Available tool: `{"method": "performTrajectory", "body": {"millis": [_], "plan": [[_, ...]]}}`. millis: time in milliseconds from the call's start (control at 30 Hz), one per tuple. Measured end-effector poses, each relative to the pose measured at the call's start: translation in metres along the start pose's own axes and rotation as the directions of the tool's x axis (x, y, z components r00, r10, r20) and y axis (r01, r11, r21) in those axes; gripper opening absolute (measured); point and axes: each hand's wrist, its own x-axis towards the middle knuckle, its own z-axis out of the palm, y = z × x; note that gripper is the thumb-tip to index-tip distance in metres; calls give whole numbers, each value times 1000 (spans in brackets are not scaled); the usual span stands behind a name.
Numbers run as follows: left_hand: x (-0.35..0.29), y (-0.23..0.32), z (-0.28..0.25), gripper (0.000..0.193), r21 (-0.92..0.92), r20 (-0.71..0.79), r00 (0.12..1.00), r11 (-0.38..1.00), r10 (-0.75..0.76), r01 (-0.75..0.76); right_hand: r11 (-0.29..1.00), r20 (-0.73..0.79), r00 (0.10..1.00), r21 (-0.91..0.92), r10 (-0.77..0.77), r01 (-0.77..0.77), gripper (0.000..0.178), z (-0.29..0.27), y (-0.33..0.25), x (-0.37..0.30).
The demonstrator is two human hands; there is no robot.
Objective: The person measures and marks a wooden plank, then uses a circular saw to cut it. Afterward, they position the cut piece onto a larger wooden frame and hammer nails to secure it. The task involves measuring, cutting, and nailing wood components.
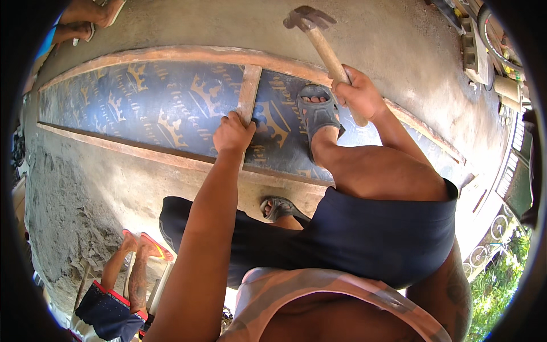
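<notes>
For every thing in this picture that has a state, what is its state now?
Hammer: raised, gripped by the handle.
Right hand: closed on the hammer.
Left hand: pressing on the wooden cross slat.
Cross slat: flat across the blue panel.
Right foot: standing on the panel.

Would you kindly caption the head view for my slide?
Right hand raises a claw hammer while left hand steadies a wooden crosspiece on the dark panel.

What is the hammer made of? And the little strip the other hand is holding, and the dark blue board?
The claw hammer seems to have a dark, dull metal head and a pale, bare wooden handle. The narrow cross strip under the left hand looks like rough, unpainted wood, brownish and dusty. The dark blue patterned board looks like film-coated plywood, smooth with a slight sheen, though I cannot be sure.
</notes>
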Motion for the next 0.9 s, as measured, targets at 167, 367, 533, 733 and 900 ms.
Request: {"method": "performTrajectory", "body": {"millis": [167,367,533,733,900], "plan": [[1,-2,3,57,23,-11,1000,1000,3,-3,993,24,999,-111,40,-37,33,4,17,-3],[-6,6,4,59,25,-12,1000,1000,6,-6,997,88,995,-73,46,-40,44,10,6,-7],[-3,-4,7,57,-44,-35,999,998,37,-38,996,104,994,-84,15,-7,40,8,14,-3],[5,-27,-9,55,-175,-44,993,977,112,-118,997,67,997,-72,36,-31,45,7,28,7],[5,-30,-26,54,-326,-54,995,940,86,-99,990,-14,996,-110,88,-89,47,4,49,13]]}}
